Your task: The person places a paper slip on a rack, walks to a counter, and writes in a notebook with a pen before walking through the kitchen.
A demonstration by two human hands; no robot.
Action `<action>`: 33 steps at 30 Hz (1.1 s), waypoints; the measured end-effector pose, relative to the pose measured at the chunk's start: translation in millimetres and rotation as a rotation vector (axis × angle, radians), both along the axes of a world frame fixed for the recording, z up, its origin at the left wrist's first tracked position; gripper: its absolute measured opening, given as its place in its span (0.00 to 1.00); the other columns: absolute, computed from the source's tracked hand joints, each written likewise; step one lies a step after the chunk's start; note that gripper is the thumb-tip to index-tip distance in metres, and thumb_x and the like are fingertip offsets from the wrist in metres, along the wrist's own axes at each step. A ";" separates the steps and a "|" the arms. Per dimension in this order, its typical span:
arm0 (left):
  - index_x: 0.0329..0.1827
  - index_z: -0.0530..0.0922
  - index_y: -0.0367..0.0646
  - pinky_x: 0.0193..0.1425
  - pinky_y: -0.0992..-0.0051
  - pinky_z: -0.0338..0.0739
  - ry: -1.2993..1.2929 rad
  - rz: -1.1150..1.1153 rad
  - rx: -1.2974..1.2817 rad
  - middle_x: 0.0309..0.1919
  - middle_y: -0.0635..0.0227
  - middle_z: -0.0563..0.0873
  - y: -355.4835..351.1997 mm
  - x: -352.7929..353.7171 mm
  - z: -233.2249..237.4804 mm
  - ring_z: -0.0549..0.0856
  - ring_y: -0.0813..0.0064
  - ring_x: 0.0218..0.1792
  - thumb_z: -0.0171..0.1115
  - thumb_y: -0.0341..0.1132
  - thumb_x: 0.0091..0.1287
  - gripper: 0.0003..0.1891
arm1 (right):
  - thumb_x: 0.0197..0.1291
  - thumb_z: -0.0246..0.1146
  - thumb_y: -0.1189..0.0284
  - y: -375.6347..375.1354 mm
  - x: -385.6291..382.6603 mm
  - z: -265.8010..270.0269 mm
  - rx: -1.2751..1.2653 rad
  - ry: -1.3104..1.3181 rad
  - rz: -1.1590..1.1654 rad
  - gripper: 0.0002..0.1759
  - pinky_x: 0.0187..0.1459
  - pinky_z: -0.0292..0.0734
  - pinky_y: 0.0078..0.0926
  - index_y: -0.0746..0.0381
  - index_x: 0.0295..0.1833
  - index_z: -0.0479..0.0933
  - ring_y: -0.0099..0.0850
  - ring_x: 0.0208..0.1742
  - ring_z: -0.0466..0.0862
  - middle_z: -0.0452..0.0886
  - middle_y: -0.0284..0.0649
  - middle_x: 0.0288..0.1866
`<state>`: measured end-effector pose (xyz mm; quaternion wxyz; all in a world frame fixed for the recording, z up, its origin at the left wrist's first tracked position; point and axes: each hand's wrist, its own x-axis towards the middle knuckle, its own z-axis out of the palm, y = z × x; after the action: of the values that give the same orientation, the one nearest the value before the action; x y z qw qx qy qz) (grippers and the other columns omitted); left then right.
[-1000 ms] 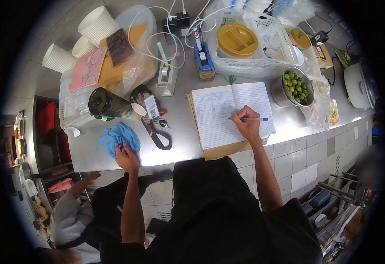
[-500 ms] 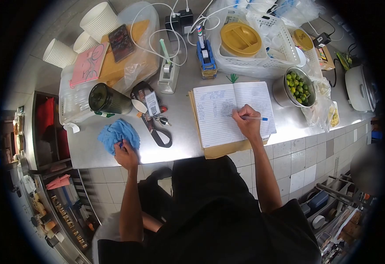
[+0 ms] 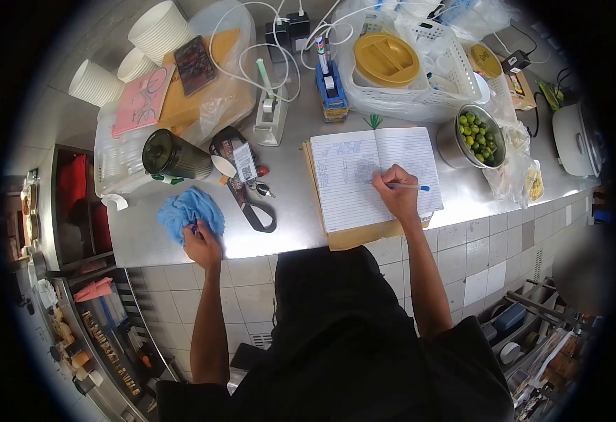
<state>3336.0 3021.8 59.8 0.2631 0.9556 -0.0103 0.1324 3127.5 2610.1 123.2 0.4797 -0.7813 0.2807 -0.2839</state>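
- Gripping a slim, clear-barrelled pen with a blue end [image 3: 415, 187], the right hand [image 3: 398, 194] is at the middle fold of a white, lined paper notebook [image 3: 350, 214], spread open near the front edge of a shiny stainless-steel table [image 3: 295, 233].
- Handwriting and a dense, scribbled patch mark the notebook's left page, the patch just beside the right hand's fingers.
- Under the notebook lies a flat, tan-brown sheet [image 3: 365, 238], jutting out in front.
- Near the table's edge, the left hand [image 3: 202, 249] curls against a crumpled, light-blue fabric cloth [image 3: 187, 208]; a small, dark-blue object [image 3: 194, 229] shows at its fingers, but whether they are clamped on anything cannot be told.
- Between cloth and notebook lies a black strap lanyard [image 3: 258, 220].
- Behind the cloth sits a dark, translucent, lidded cup [image 3: 184, 157].
- Right of the notebook, a round, stainless-steel pot [image 3: 451, 145] holds small green limes [image 3: 479, 136].
- Beyond the notebook, a blue tape dispenser [image 3: 334, 104] stands beside a round, mustard-yellow lid [image 3: 386, 59].
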 end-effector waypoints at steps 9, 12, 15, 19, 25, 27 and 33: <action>0.42 0.76 0.39 0.47 0.57 0.70 -0.018 0.001 0.012 0.37 0.50 0.85 2.3 2.2 -4.3 0.81 0.46 0.39 0.58 0.49 0.74 0.19 | 0.56 0.73 0.79 -1.0 -1.5 -6.7 -0.024 -0.051 0.000 0.19 0.25 0.63 0.16 0.62 0.22 0.69 0.13 0.23 0.67 0.72 0.26 0.18; 0.42 0.76 0.39 0.48 0.57 0.70 0.022 0.003 -0.010 0.37 0.50 0.85 3.5 1.5 -5.3 0.81 0.46 0.39 0.57 0.49 0.74 0.18 | 0.56 0.73 0.80 -4.4 -1.5 -11.8 0.115 -0.128 -0.039 0.19 0.26 0.63 0.16 0.61 0.22 0.69 0.13 0.24 0.67 0.73 0.26 0.19; 0.42 0.76 0.41 0.42 0.58 0.71 -0.096 -0.023 0.037 0.32 0.56 0.84 6.2 3.6 -10.7 0.81 0.53 0.33 0.59 0.49 0.74 0.17 | 0.57 0.72 0.80 -1.8 -3.7 -2.0 0.157 -0.112 -0.053 0.18 0.26 0.64 0.16 0.61 0.22 0.69 0.13 0.24 0.68 0.74 0.26 0.20; 0.42 0.76 0.42 0.43 0.59 0.71 -0.079 -0.012 0.036 0.31 0.56 0.83 6.1 2.3 -10.8 0.80 0.54 0.33 0.59 0.49 0.74 0.17 | 0.57 0.72 0.79 7.7 -4.8 9.4 0.034 -0.046 0.002 0.18 0.26 0.65 0.17 0.61 0.22 0.69 0.13 0.23 0.68 0.74 0.27 0.19; 0.42 0.76 0.42 0.44 0.59 0.70 -0.076 -0.016 0.028 0.30 0.58 0.83 6.1 3.0 -12.1 0.80 0.55 0.33 0.59 0.50 0.74 0.18 | 0.56 0.73 0.76 4.8 -4.1 -0.3 0.038 0.021 -0.024 0.18 0.26 0.66 0.18 0.62 0.21 0.70 0.15 0.22 0.69 0.74 0.28 0.18; 0.42 0.75 0.41 0.43 0.59 0.70 -0.088 -0.009 0.021 0.30 0.58 0.82 5.4 2.5 -11.9 0.80 0.55 0.33 0.59 0.50 0.74 0.18 | 0.56 0.74 0.76 3.7 -4.3 -5.1 0.050 0.026 -0.042 0.18 0.26 0.67 0.19 0.62 0.21 0.71 0.15 0.22 0.69 0.75 0.29 0.18; 0.42 0.76 0.39 0.48 0.57 0.71 0.016 0.004 0.020 0.37 0.50 0.86 5.7 2.7 -8.2 0.83 0.46 0.39 0.58 0.50 0.74 0.19 | 0.57 0.74 0.75 10.1 -2.0 7.3 0.032 0.039 -0.024 0.18 0.27 0.67 0.19 0.62 0.21 0.71 0.15 0.23 0.70 0.75 0.28 0.18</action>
<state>3338.7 3027.5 51.6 0.2535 0.9591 -0.0078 0.1254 3125.5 2620.1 130.5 0.4832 -0.7754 0.3040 -0.2698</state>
